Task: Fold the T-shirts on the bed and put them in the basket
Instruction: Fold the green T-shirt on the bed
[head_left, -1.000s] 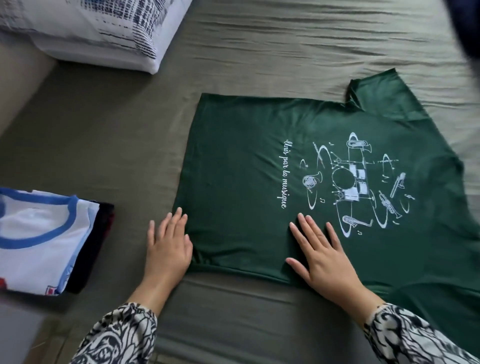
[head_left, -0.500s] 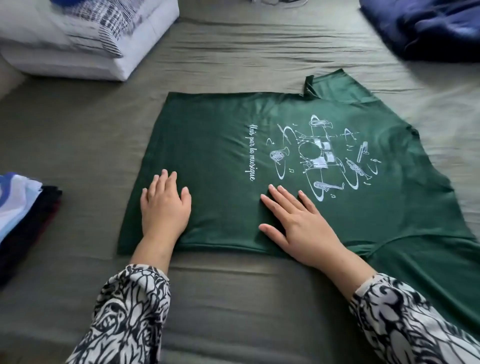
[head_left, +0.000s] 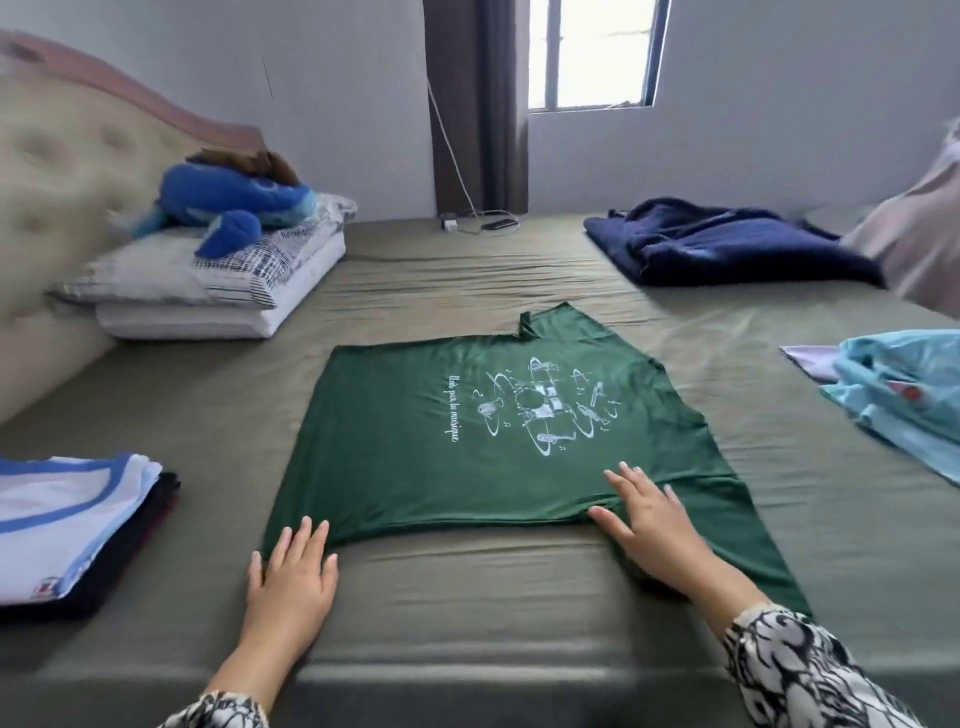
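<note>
Nearest the camera, both forearms in black-and-white patterned sleeves (head_left: 810, 670) reach fwd over the bed's near edge. Left hand (head_left: 291, 574) lies flat, fingers straight and slightly spread, fingertips on the near-left corner of the green T-shirt (head_left: 467, 447), palm mostly on the olive bed sheet (head_left: 467, 603); grip holds nothing. Right hand (head_left: 652, 525) also flat, fingers straight and apart, pressing on the shirt's near edge w/ thumb out toward the left; no pinch.

The green T-shirt lies spread mid-bed, print side up: white music-instrument graphic and a line of script text. Its near side is folded under along a straight edge; a sleeve shows at the far side, and more green cloth trails toward the right forearm.

Left of the shirt, well apart, a stack of folded T-shirts (head_left: 67, 525): white w/ blue trim on top, dark ones below.

At right edge, a light blue garment (head_left: 904, 400) lies crumpled, partly blurred, maybe over a lilac piece.

Farther back: pillows (head_left: 208, 291) at left by the padded headboard (head_left: 57, 171), a blue plush toy (head_left: 234, 202) on top. Far right, a navy blanket (head_left: 727, 244). By the wall, a charger and cable (head_left: 478, 223), a dark curtain (head_left: 478, 104) and a window (head_left: 589, 52).
</note>
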